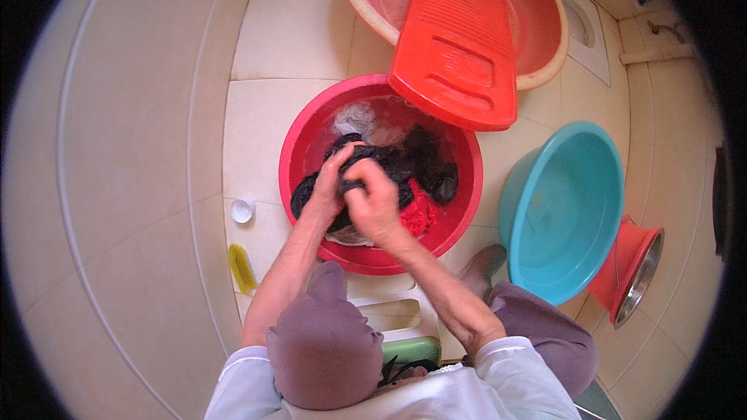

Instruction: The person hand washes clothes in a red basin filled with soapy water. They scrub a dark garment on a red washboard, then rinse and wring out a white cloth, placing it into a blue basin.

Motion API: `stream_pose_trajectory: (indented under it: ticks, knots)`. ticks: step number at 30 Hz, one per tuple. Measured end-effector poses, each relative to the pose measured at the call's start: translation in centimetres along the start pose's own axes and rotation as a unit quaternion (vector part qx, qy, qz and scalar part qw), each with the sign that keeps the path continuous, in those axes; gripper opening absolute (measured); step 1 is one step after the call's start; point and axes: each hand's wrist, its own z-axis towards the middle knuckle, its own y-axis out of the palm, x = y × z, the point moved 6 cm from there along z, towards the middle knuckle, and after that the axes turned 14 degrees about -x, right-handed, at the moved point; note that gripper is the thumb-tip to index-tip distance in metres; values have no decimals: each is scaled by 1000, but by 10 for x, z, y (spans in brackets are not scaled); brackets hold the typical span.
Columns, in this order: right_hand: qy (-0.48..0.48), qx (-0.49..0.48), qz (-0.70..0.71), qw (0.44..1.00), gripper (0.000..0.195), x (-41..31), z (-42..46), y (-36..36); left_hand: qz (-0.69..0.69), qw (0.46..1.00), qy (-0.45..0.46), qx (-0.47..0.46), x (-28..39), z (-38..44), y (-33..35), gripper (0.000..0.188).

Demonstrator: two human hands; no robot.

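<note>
Both my hands are over a red plastic basin (290, 154) that holds water and wet clothes. My left hand (332, 178) grips a bunched black cloth (385, 163). Pressed close against it, my right hand (373, 198) is closed on the same cloth and is slightly blurred. More dark fabric (429, 157) lies in the basin's right part, with a bright red cloth (418, 213) below it. A pale, whitish cloth (355, 119) rests near the far side. Part of the black cloth is hidden under my hands.
A red plastic washboard (455, 41) lies across a large orange basin (367, 17) and overhangs the red one. A teal basin (563, 216) and a red bucket (633, 262) stand at the right. A yellow-green brush (240, 268) and a white cup or cap (242, 210) lie at the left.
</note>
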Motion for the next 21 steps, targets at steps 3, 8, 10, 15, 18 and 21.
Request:
stream_pose_trajectory:
  ticks: [3,8,10,15,18,21]
  knots:
    - [-58,38,-97,993,8,-7,12,22,-236,940,40,-241,-27,4,-14,32]
    - [94,96,-54,989,14,33,30,4,-218,958,42,-183,-35,16,-11,30]
    - [29,42,-73,996,15,-4,12,25,-147,964,107,-193,-38,4,-17,31]
    - [217,91,-91,968,19,71,47,-27,-72,988,0,139,-27,12,5,31]
    - [96,42,-50,993,17,9,24,28,-81,992,99,14,-31,6,-44,34]
    - [80,13,-18,997,18,24,30,24,-156,978,54,-126,-33,6,-39,36]
